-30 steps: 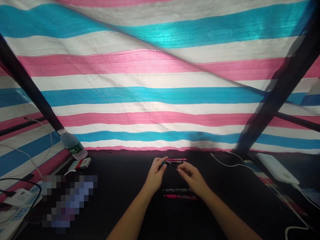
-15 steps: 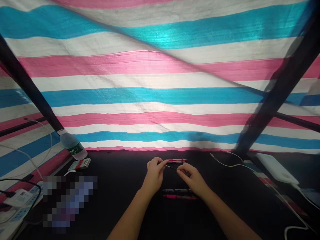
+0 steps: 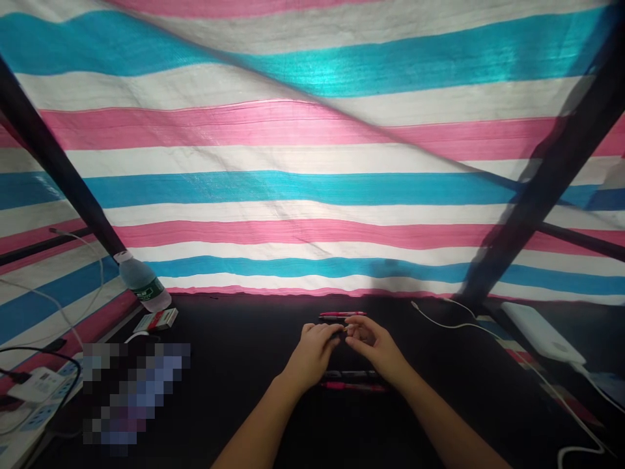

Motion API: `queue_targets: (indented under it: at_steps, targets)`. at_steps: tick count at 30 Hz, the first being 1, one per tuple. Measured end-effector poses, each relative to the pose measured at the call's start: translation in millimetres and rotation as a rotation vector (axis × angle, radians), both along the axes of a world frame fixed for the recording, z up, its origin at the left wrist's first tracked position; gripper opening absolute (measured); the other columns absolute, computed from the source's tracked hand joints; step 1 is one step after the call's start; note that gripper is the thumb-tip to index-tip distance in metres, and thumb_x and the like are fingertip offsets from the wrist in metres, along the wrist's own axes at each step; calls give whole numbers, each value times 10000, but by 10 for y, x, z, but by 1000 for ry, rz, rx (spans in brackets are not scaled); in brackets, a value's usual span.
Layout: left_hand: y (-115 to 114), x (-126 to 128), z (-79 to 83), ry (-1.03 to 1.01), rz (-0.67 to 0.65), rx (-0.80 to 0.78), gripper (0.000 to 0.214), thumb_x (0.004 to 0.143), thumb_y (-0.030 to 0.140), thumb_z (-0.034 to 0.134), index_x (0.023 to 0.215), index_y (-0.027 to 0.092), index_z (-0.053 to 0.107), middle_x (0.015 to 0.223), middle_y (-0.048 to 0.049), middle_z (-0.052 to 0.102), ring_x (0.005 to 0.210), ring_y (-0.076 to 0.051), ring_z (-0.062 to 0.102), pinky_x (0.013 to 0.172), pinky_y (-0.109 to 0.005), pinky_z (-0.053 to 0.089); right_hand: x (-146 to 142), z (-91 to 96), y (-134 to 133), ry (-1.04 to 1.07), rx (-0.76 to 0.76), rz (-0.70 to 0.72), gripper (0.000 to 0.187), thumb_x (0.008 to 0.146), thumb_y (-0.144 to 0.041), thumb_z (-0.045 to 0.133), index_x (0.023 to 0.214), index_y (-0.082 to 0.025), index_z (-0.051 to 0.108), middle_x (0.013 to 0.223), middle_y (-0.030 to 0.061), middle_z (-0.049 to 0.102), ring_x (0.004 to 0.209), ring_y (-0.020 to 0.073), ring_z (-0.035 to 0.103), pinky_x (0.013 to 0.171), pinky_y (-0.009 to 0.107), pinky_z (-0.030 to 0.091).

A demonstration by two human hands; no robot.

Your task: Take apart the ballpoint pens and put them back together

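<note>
Over the black tabletop, my left hand [image 3: 315, 348] is closed, its fingers curled down over a thin dark pen piece that is mostly hidden. My right hand [image 3: 375, 344] faces it with thumb and fingers bent round a small pale pen part [image 3: 349, 327]. The fingertips of both hands are close together, and whether the two parts touch I cannot tell. Just beyond the hands lie a red pen [image 3: 342, 314] and a dark pen [image 3: 332, 318]. Nearer to me, a black pen [image 3: 351, 374] and another red pen [image 3: 354, 387] lie side by side, partly behind my wrists.
A water bottle [image 3: 144, 283] and a small box [image 3: 156, 320] stand at the back left, near a power strip [image 3: 41, 417] with cables. A blurred patch [image 3: 141, 394] covers something at left. On the right are a white cable [image 3: 449, 322] and a white power bank [image 3: 541, 332].
My left hand has come right and slightly nearer to me, turning its fingers down. The thin dark piece that spanned both hands is now mostly covered; a pale part shows at my right fingers.
</note>
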State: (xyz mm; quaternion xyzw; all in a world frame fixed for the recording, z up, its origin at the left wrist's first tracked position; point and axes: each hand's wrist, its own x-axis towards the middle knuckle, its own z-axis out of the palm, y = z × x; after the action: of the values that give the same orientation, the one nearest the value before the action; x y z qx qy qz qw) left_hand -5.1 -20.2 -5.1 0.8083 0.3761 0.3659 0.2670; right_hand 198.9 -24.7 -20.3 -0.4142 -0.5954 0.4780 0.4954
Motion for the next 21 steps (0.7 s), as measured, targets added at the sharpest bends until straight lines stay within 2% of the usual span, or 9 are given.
queue_targets:
  at_steps: [2, 4, 7, 9, 11, 13, 15, 17, 21]
  targets:
    - [11, 14, -13, -135, 20, -98, 272, 986, 291, 559, 1211, 275, 711, 1079, -86, 734, 983, -272, 622, 901, -380, 415, 21, -8, 16, 2, 41, 4, 370, 829, -399, 700, 1155, -229, 656, 930, 47, 614, 842, 215, 607, 706, 325, 512]
    - [35, 28, -35, -262, 14, -206, 253, 988, 338, 552, 1156, 244, 716, 975, -73, 723, 909, -253, 629, 846, -352, 446, 29, -33, 35, 25, 59, 15, 351, 846, -362, 645, 1174, -237, 660, 960, 56, 612, 880, 224, 607, 734, 333, 514]
    - [85, 39, -69, -391, 12, -340, 283, 993, 374, 529, 1151, 210, 696, 828, -26, 648, 767, -199, 597, 755, -309, 451, 8, -79, 54, 78, 70, 23, 362, 891, -366, 599, 1231, -250, 642, 1044, 79, 624, 928, 231, 608, 731, 328, 514]
    - [116, 33, -81, -430, 39, -393, 316, 989, 386, 521, 1170, 196, 697, 786, -9, 603, 715, -180, 556, 710, -295, 436, -16, -99, 54, 103, 67, 41, 351, 951, -414, 557, 1247, -240, 630, 1011, 79, 633, 892, 223, 619, 706, 325, 514]
    - [139, 17, -84, -446, 66, -391, 332, 982, 386, 519, 1170, 194, 714, 773, -6, 582, 718, -179, 542, 711, -296, 433, -32, -108, 50, 107, 34, 43, 389, 998, -482, 500, 1262, -223, 620, 844, 37, 606, 702, 181, 592, 613, 306, 494]
    - [154, -1, -84, -444, 80, -345, 319, 965, 376, 553, 1176, 212, 728, 806, -13, 596, 761, -188, 558, 756, -306, 444, -32, -112, 50, 110, -21, 2, 468, 993, -551, 498, 1301, -217, 610, 724, -14, 524, 543, 138, 481, 494, 268, 424]
    - [164, -11, -88, -452, 84, -316, 307, 934, 361, 616, 1190, 230, 726, 876, -26, 635, 799, -193, 583, 794, -313, 458, -17, -113, 57, 124, -36, -55, 542, 953, -592, 556, 1347, -224, 606, 761, -9, 519, 550, 131, 453, 464, 255, 395]
    - [171, -14, -96, -496, 78, -333, 299, 907, 352, 668, 1173, 225, 719, 934, -40, 671, 799, -190, 602, 788, -310, 472, 4, -112, 69, 117, 12, -86, 563, 931, -591, 594, 1370, -239, 614, 875, 25, 563, 643, 149, 506, 531, 275, 451]
    - [173, -20, -88, -549, 88, -341, 214, 885, 351, 707, 1038, 204, 739, 952, -57, 722, 843, -211, 644, 790, -311, 492, 33, -101, 72, -74, 140, -138, 491, 973, -548, 550, 1354, -256, 653, 953, 52, 606, 708, 166, 551, 623, 301, 497]
